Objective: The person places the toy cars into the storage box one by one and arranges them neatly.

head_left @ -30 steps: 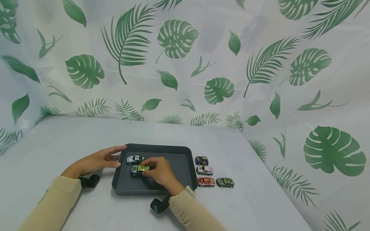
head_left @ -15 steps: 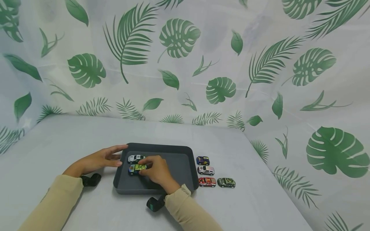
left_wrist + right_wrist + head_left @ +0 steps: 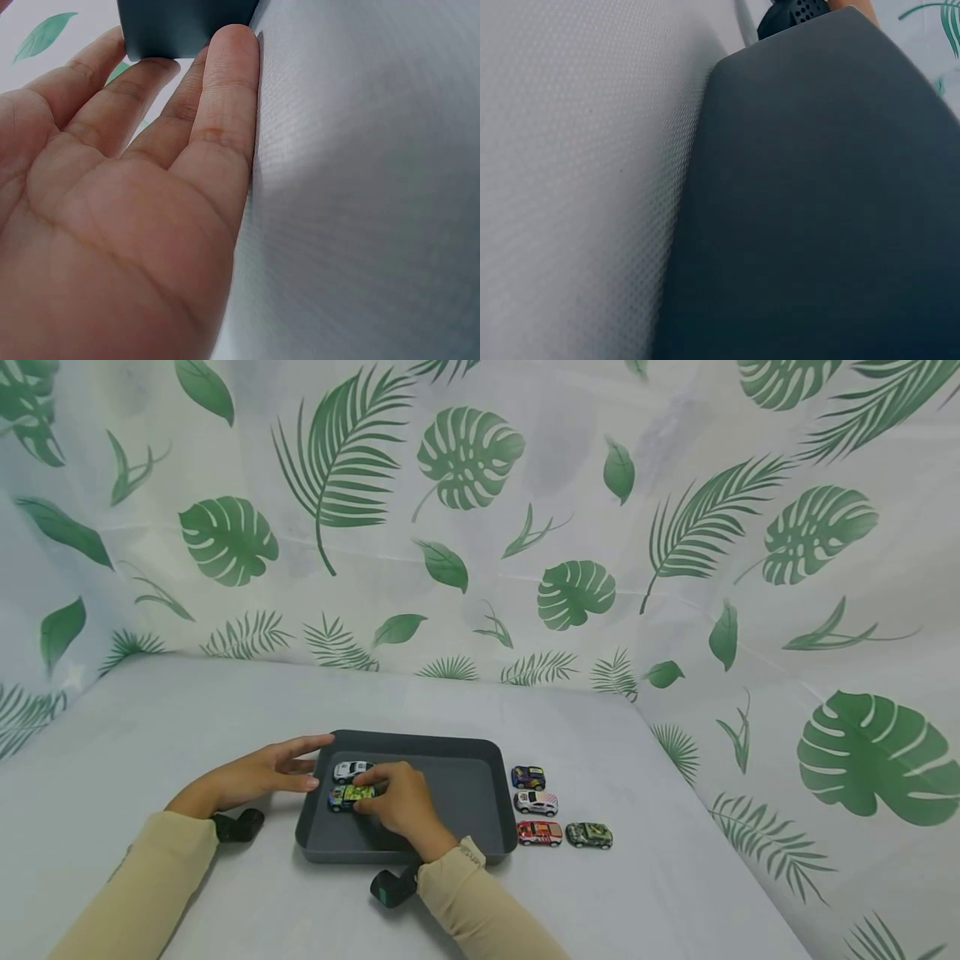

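Observation:
In the head view a dark grey tray lies on the white table. My right hand reaches over its front wall and pinches a yellow-green and blue toy car between thumb and fingers. Just behind that car, inside the tray, stands a white toy car. My left hand rests at the tray's left wall, its fingers extended and touching the side. The left wrist view shows these straight fingers against the dark tray wall. From the right wrist the tray's outer wall hides the right hand.
Right of the tray stand several toy cars: a dark blue one, a white one, a red one and a camouflage green one. A leaf-patterned curtain hangs behind the table.
My right hand has slid the yellow-green toy car a little left within the tray, to just in front of the white one. The left hand keeps its place at the tray's side.

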A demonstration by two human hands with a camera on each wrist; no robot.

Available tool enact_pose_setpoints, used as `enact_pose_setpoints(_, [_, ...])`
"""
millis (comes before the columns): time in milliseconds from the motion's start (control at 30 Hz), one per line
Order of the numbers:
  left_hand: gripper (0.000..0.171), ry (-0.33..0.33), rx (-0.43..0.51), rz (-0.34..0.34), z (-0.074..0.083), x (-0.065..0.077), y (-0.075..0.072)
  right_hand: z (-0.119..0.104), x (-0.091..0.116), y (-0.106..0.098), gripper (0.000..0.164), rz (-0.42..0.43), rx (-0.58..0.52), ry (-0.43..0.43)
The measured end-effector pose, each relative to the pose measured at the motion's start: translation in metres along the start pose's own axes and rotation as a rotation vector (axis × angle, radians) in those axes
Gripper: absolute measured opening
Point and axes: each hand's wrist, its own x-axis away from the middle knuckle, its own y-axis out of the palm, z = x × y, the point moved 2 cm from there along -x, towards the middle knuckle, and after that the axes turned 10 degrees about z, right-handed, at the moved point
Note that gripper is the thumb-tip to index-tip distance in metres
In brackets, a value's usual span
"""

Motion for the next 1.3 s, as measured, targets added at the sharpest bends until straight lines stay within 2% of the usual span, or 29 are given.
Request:
enact_pose_setpoints(367, [0.086,0.002,0.008,0.000,0.001,-0.001,0.001,-0.003,0.001,0.000,0.026,0.000,0.038,0.013])
enact_pose_setpoints(567, [0.086,0.004,0.007,-0.003,0.000,0.000,0.002,-0.001,0.001,-0.005,0.028,-0.023,-0.005,0.008])
enact_pose_setpoints(900, [0.087,0.020,-0.020,-0.001,0.000,0.001,0.001,0.006,0.001,-0.018,0.026,-0.086,-0.145,-0.027])
enact_pose_setpoints(1067, [0.088,0.014,-0.020,-0.003,0.002,0.002,0.001,0.015,-0.002,-0.023,0.029,-0.166,-0.286,-0.032])
enact_pose_setpoints(1300, [0.088,0.014,-0.011,-0.010,0.001,0.001,0.001,0.022,-0.002,-0.036,0.033,-0.274,-0.462,0.043])
